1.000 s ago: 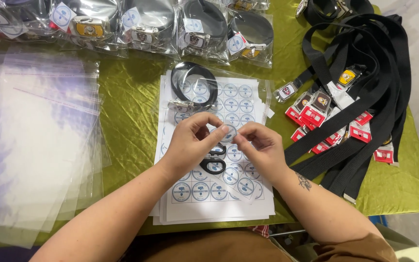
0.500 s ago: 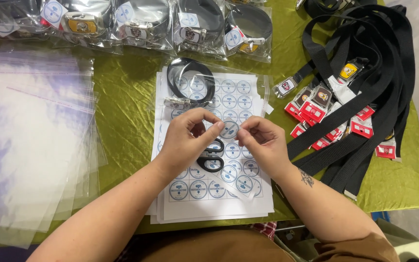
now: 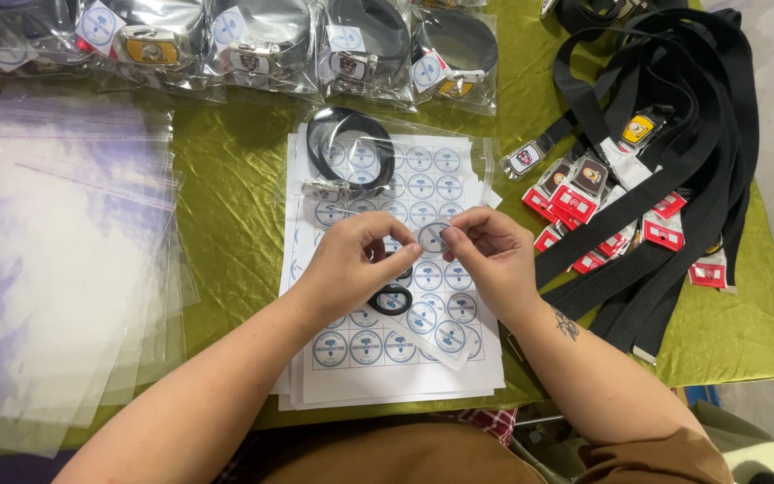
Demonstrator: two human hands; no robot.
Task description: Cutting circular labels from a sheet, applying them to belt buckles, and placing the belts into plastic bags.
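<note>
My left hand (image 3: pixel 347 269) and my right hand (image 3: pixel 494 255) meet over a sheet of round blue-and-white stickers (image 3: pixel 423 184). Both pinch the top edge of a small clear plastic bag (image 3: pixel 445 354) that lies on the sheet. A coiled black belt (image 3: pixel 391 300) shows inside the bag, partly hidden under my left hand. My fingertips nearly touch above one round sticker (image 3: pixel 432 237). Whether that sticker is on the bag or on the sheet, I cannot tell. Another bagged black belt with a metal buckle (image 3: pixel 348 159) lies at the sheet's far end.
A stack of empty clear bags (image 3: pixel 55 260) lies at the left on the green cloth (image 3: pixel 235 197). A row of bagged belts (image 3: pixel 262 40) lines the far edge. Loose black belts (image 3: pixel 674 143) with red tags (image 3: pixel 575 202) are piled at the right.
My hands stay in the same place over the sheet; the fingers have shifted slightly along the bag's edge.
</note>
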